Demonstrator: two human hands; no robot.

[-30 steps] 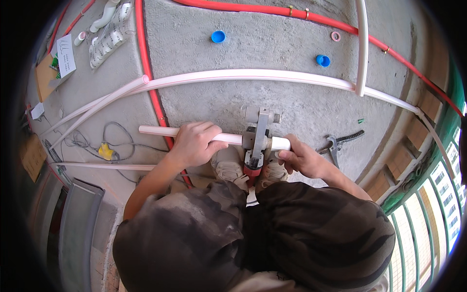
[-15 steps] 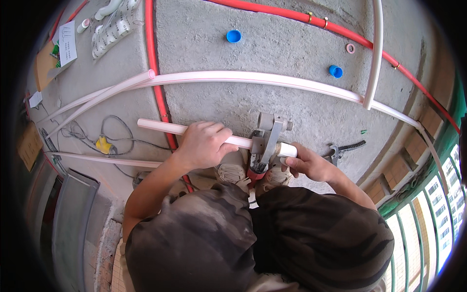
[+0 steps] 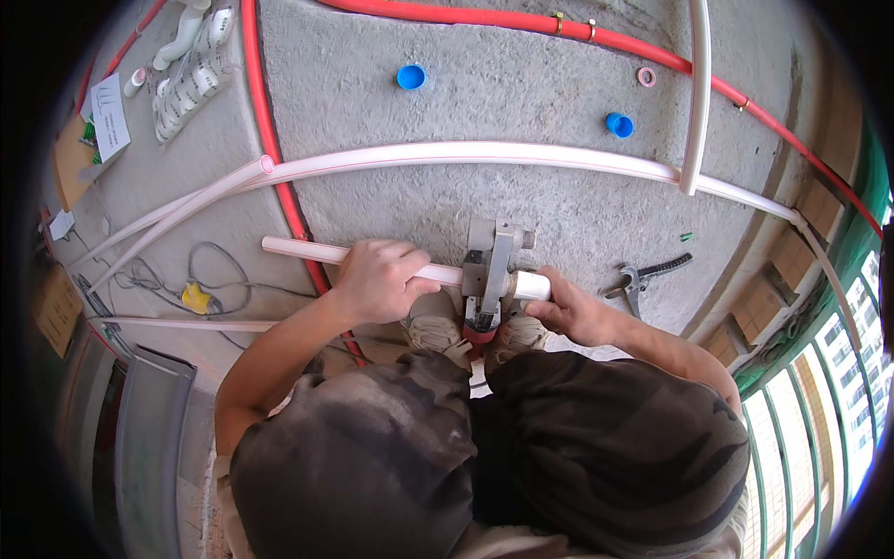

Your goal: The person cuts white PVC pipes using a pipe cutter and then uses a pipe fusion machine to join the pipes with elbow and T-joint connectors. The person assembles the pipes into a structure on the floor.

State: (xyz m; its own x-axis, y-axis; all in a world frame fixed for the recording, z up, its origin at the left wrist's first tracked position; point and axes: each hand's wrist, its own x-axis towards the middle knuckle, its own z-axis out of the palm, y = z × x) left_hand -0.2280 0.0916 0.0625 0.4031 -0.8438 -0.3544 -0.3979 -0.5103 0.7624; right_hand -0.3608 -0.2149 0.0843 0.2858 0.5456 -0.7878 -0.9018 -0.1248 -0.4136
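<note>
The left hand (image 3: 377, 279) is clamped around a short white pipe (image 3: 298, 249) that lies across the concrete floor (image 3: 521, 112) and runs toward three o'clock into a grey welding tool (image 3: 491, 270). The right hand (image 3: 568, 307) is closed on a white fitting (image 3: 531, 284) pressed against the tool's other face, at its three o'clock side. The tool stands upright between the person's feet, directly at twelve o'clock of the knees. The step in hand looks like heating both pieces on the tool. The next move probably calls for pulling each straight off and pushing them together squarely. Pipe cutters (image 3: 643, 275) lie near the right hand at three o'clock; two blue caps (image 3: 411, 76) sit well apart at twelve.
</note>
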